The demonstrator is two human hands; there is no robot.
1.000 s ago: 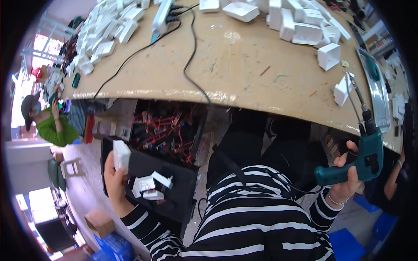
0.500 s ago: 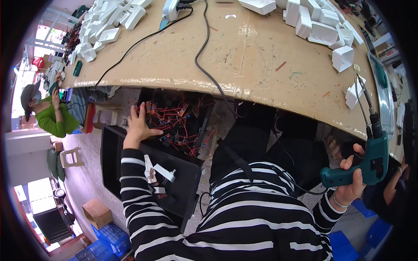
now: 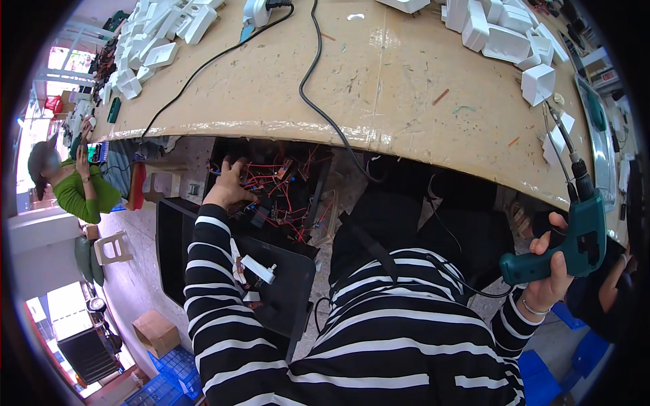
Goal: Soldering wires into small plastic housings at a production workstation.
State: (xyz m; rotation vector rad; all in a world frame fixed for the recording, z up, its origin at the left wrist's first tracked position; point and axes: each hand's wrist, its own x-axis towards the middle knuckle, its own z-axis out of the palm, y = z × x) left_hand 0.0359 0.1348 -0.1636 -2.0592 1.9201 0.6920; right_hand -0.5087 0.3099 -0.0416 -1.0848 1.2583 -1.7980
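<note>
My left hand (image 3: 229, 187) reaches into a black bin of small circuit boards with red wires (image 3: 281, 186), under the table edge. Its fingers are bent downward and spread, the thumb apart, touching the pile; nothing shows lifted in it. Out to the right, my right hand (image 3: 550, 284) is wrapped round the grip of a green soldering gun (image 3: 588, 237). The gun's metal tip and thin feed tube point up over the table's edge, close to a white plastic housing (image 3: 558, 139).
White housings lie heaped on the table (image 3: 406, 88) at the far left and right. Black cables (image 3: 315, 101) cross its top. A black tray (image 3: 281, 298) with a white plug-like piece (image 3: 258, 269) sits beside my left forearm. A person in green (image 3: 78, 193) works at the left.
My left hand has moved slightly right and deeper into the bin, its fingers bending from a wide spread. My right hand still holds the soldering gun, almost unmoved.
</note>
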